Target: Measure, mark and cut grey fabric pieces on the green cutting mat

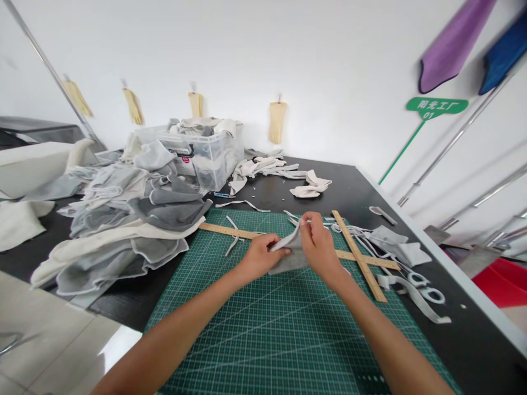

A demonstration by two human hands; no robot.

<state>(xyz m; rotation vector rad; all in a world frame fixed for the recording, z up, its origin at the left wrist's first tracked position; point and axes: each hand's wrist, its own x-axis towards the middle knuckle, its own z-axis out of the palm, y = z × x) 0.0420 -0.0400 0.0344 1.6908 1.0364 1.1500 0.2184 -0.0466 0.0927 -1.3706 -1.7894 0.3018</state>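
Observation:
A small piece of grey cloth [291,260] with a pale edge is held up over the green cutting mat [255,323]. My left hand [263,257] pinches its left end between thumb and fingers. My right hand [319,241] is closed on its upper right corner, the fingertips together at the pale edge. Behind the hands, a wooden ruler [226,230] lies across the mat, partly hidden by them. A second wooden ruler [358,255] crosses it on the right.
A heap of grey and white cloth pieces [135,219] covers the table's left side, before a clear plastic bin [218,164] of cloth. Fabric scraps [263,167] lie at the back. White-handled scissors [430,293], strips and grey scraps [397,244] lie to the right.

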